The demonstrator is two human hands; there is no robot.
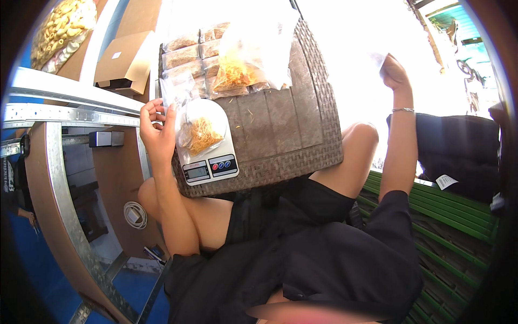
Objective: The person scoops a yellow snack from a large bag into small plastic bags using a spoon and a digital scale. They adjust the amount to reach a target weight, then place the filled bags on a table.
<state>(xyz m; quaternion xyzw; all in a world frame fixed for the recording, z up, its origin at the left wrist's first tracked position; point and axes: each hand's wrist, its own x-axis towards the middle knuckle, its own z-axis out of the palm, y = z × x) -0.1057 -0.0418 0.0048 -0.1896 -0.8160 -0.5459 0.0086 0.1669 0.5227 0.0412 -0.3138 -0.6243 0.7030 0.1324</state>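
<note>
Beside the kitchen scale [236,153], my left hand [155,123] has its fingers curled at the loose edge of a clear plastic bag [176,92]. On the scale's round white pan rests a clear bag with a clump of thin orange-yellow strands [202,135]. My right hand [396,74] is raised far off to the right, its fingers closed on a pale, thin piece [381,60] that glare mostly washes out. Beyond the scale, a larger clear bag of the same strands [233,74] lies over rows of small filled packets [181,56].
Everything stands on a brown woven-edge table [280,121] in front of my knees. At left are metal shelving [67,112], a cardboard box [125,62] and a bag of pasta-like pieces [62,32]. A green slatted bench [431,208] with a dark bag [458,154] is at right.
</note>
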